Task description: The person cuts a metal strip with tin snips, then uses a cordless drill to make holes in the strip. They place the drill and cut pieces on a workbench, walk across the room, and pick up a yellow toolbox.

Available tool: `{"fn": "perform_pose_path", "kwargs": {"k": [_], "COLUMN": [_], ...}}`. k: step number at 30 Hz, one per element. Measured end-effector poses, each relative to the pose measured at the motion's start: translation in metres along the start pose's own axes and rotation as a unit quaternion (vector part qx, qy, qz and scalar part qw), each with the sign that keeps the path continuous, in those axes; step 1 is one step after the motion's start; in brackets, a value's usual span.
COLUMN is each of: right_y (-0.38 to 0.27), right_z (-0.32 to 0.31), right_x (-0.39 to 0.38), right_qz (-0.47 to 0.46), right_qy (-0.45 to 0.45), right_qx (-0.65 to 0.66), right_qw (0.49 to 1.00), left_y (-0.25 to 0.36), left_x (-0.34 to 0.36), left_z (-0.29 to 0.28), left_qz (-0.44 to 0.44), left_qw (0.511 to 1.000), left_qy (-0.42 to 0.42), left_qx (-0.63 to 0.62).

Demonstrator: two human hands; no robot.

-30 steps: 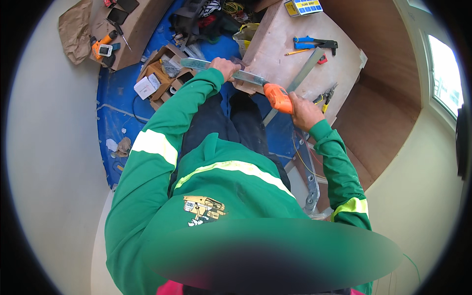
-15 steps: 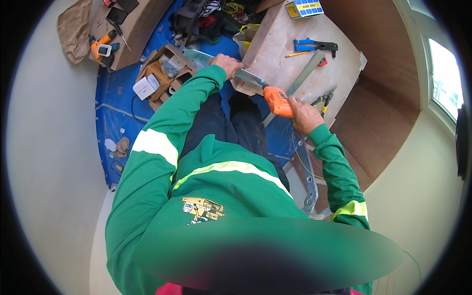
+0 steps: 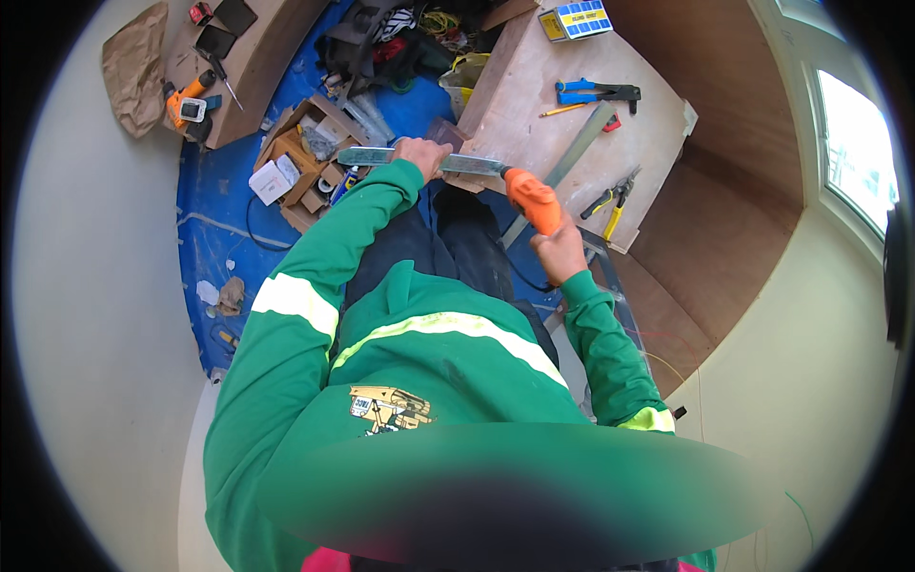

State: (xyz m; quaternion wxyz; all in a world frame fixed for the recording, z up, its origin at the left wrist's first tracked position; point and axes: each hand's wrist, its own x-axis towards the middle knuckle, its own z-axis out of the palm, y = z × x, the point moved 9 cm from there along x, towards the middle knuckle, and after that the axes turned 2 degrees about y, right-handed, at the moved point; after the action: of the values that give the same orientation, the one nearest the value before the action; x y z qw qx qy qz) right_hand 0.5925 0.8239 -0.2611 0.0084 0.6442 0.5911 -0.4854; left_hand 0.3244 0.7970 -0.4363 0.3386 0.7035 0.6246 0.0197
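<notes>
A metal strip (image 3: 467, 165) extends crosswise before the person, its right end over or against the near edge of a pale wooden counter (image 3: 519, 91); contact there is unclear. The left hand (image 3: 421, 155) is at the strip's middle, fingers closed around the metal. At the strip's right end is the nose of an orange drill (image 3: 534, 198), with the right hand (image 3: 560, 250) behind it, fingers grasping the grip; the bit is too small to make out.

Right of the strip, a 2nd metal strip (image 3: 579, 145) lies slantwise on the counter, with yellow-handled pliers (image 3: 620, 200) farther right. Beyond the strip, also on the counter, are a pencil (image 3: 562, 111), a blue hand riveter (image 3: 600, 93) and, farthest, a blue-and-yellow box (image 3: 577, 21).

Left of the strip, an open cardboard box (image 3: 289, 150) sits on blue floor sheeting (image 3: 214, 257). Farther left, a 2nd orange drill (image 3: 195, 91) lies near a crumpled paper bag (image 3: 133, 76).
</notes>
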Motion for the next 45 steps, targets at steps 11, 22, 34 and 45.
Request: {"fn": "perform_pose_path", "kwargs": {"k": [11,22,34,45], "right_y": [-0.029,-0.034,0.021,0.056], "right_z": [-0.013,-0.023,-0.035,-0.004], "right_x": [0.009,0.015,0.030,0.004], "right_qz": [-0.011,-0.115,0.074,0.229], "right_qy": [-0.091,-0.126,-0.149,-0.246], "right_qx": [-0.233,-0.350,-0.060,0.213], "right_qw": [0.968,0.921,0.984,0.917], "left_y": [-0.005,-0.010,0.014,0.019], "left_x": [0.010,0.038,0.045,0.032], "left_z": [-0.007,-0.003,-0.002,-0.008], "left_qz": [0.001,-0.004,0.064,0.066], "left_qw": [1.000,0.998,0.994,0.997], "left_qy": [-0.004,-0.010,-0.072,-0.009], "left_qx": [0.009,0.064,0.046,0.041]}}
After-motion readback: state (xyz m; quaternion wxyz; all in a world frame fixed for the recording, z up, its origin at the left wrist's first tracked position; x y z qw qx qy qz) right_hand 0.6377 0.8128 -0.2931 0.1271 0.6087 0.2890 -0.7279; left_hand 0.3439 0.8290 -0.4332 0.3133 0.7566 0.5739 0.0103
